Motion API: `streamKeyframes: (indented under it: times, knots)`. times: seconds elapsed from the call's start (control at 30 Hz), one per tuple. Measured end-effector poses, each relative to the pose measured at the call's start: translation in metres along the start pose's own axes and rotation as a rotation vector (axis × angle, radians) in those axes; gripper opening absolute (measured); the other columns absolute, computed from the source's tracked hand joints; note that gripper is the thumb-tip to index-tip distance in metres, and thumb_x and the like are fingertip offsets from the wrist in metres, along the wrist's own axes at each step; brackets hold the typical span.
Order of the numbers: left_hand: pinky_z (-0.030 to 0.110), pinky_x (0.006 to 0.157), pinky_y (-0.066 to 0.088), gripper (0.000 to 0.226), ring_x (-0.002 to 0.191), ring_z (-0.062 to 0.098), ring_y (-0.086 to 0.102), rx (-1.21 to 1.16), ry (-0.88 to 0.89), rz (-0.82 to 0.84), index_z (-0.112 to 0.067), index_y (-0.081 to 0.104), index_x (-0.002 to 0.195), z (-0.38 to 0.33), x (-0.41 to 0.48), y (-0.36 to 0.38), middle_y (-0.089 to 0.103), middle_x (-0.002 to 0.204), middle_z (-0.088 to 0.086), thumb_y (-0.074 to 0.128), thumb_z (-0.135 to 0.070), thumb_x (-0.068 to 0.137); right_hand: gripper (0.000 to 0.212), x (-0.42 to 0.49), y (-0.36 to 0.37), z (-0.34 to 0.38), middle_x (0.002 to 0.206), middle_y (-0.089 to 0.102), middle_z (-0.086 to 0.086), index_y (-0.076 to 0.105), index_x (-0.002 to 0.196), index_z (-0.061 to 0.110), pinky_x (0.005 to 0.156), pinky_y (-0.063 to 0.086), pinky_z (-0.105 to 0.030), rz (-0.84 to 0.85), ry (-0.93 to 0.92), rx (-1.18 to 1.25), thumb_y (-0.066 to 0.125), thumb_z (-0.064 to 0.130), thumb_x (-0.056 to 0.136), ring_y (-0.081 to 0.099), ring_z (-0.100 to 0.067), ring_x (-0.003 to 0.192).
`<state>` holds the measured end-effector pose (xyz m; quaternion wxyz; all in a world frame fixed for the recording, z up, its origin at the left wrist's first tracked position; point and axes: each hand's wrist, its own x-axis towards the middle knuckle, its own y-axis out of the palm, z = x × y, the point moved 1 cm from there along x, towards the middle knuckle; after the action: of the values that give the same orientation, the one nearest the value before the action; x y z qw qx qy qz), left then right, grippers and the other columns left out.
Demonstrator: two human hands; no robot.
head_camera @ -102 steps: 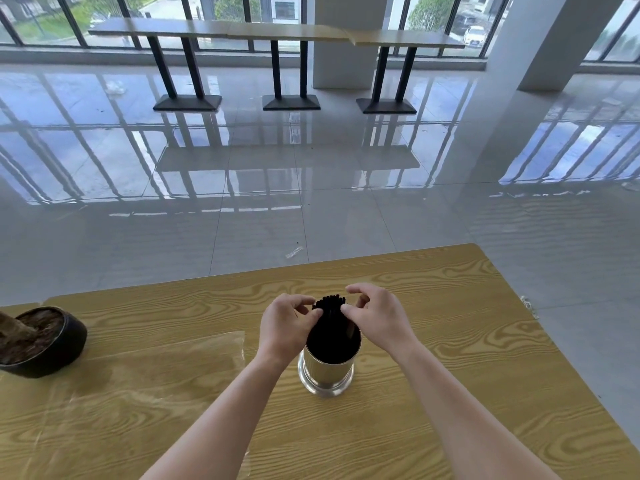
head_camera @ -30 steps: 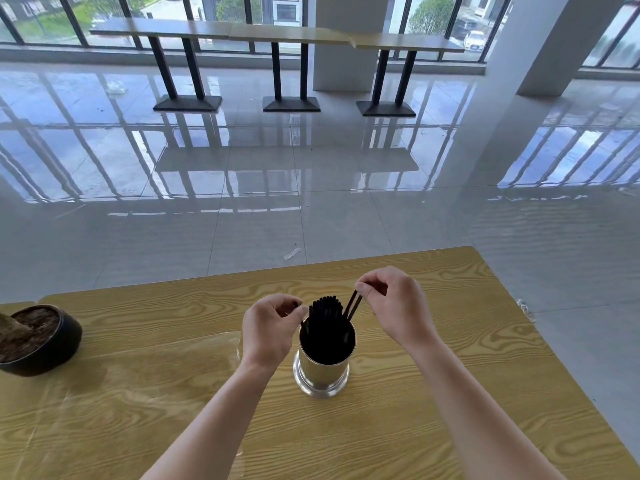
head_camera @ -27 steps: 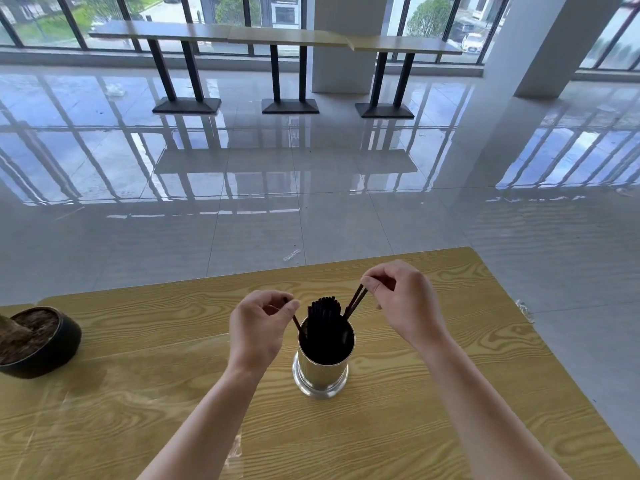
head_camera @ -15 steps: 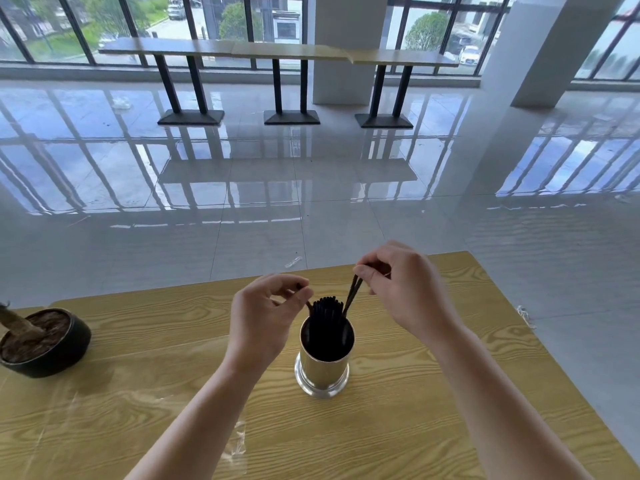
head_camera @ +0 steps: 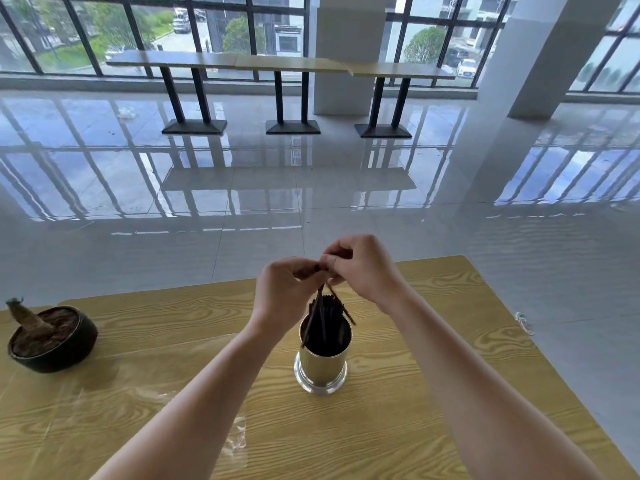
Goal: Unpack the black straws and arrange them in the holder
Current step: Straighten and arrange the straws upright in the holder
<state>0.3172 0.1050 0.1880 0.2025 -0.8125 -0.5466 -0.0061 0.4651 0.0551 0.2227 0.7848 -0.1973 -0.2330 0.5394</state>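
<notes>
On the wooden bench (head_camera: 398, 427), lower centre of frame, the metal holder (head_camera: 322, 370) carries the black straws (head_camera: 325, 317). Both hands, left (head_camera: 282, 294) and right (head_camera: 362, 271), pinch loose straws above; a sideways tug could tip the holder.

No text, label, brand, number or sign can be read on anything near the hands or further off.

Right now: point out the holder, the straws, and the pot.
holder (head_camera: 322, 367), head view, on its shiny front wall.
straws (head_camera: 327, 315), head view, on the bundle standing in the holder.
pot (head_camera: 65, 351), head view, on its dark outer wall.
</notes>
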Motion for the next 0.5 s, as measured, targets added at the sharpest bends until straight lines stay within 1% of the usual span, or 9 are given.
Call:
streamKeyframes:
  times: [0.07,0.17,0.23,0.3,0.37,0.43,0.47,0.5]
  knots:
    - [0.029,0.062,0.059,0.012,0.064,0.009,0.071,-0.018,-0.042,0.02,-0.032,0.078,0.075,0.006,0.0,0.0,0.076,0.069,-0.011,0.084,-0.021,0.077,0.015,-0.002,0.007,-0.01,0.066,0.075,0.003,0.073,0.078,0.025,0.06,0.063,-0.031,0.03,0.006,0.021,0.077,0.015,0.088,0.074,-0.012,0.058]
    - [0.025,0.062,0.059,0.012,0.062,0.007,0.07,-0.041,-0.052,0.036,-0.03,0.078,0.074,0.013,0.001,0.0,0.076,0.069,-0.009,0.083,-0.02,0.078,0.016,-0.003,0.012,-0.019,0.069,0.076,0.003,0.074,0.078,0.026,0.066,0.065,-0.038,0.046,0.025,0.094,0.077,0.015,0.088,0.076,-0.014,0.062]
    - [0.026,0.062,0.06,0.011,0.063,0.009,0.07,-0.101,-0.064,0.038,-0.028,0.077,0.072,0.015,0.0,-0.001,0.076,0.069,-0.005,0.085,-0.021,0.077,0.013,-0.002,0.012,-0.019,0.072,0.077,0.003,0.075,0.079,0.025,0.068,0.065,-0.038,0.055,0.031,0.154,0.078,0.015,0.087,0.076,-0.015,0.064]
    - [0.032,0.066,0.062,0.009,0.066,0.018,0.073,-0.155,-0.083,0.03,-0.021,0.077,0.074,0.015,0.001,-0.004,0.076,0.071,0.001,0.085,-0.024,0.076,0.013,-0.001,0.013,-0.016,0.072,0.077,0.002,0.074,0.078,0.024,0.066,0.065,-0.037,0.047,0.005,0.17,0.08,0.014,0.085,0.076,-0.016,0.065]
    - [0.04,0.069,0.064,0.012,0.071,0.028,0.075,-0.182,-0.091,0.033,-0.016,0.077,0.077,0.016,0.002,-0.005,0.077,0.073,0.006,0.085,-0.026,0.076,0.011,0.0,0.014,-0.011,0.072,0.076,-0.001,0.074,0.079,0.021,0.065,0.065,-0.038,0.035,-0.018,0.172,0.082,0.015,0.084,0.076,-0.017,0.065]
    - [0.045,0.071,0.064,0.007,0.071,0.03,0.075,-0.19,-0.092,0.026,-0.018,0.078,0.079,0.017,0.003,-0.006,0.078,0.074,0.006,0.085,-0.021,0.078,0.009,0.0,0.009,-0.011,0.08,0.077,-0.003,0.075,0.09,0.018,0.068,0.065,-0.037,0.047,-0.009,0.24,0.081,0.02,0.085,0.077,-0.018,0.069]
    - [0.047,0.072,0.063,0.007,0.071,0.027,0.075,-0.187,-0.09,0.01,-0.023,0.079,0.079,0.018,0.003,-0.006,0.078,0.074,0.003,0.084,-0.018,0.079,0.019,-0.001,0.004,-0.016,0.088,0.077,-0.002,0.074,0.101,0.016,0.069,0.065,-0.036,0.051,0.003,0.268,0.079,0.027,0.086,0.077,-0.017,0.072]
    - [0.048,0.074,0.063,0.016,0.07,0.023,0.075,-0.18,-0.091,-0.012,-0.029,0.08,0.078,0.019,0.003,-0.007,0.078,0.074,0.0,0.083,-0.014,0.079,0.035,-0.004,-0.003,-0.025,0.097,0.075,0.001,0.071,0.113,0.015,0.07,0.064,-0.033,0.056,0.027,0.24,0.076,0.037,0.087,0.076,-0.014,0.075]
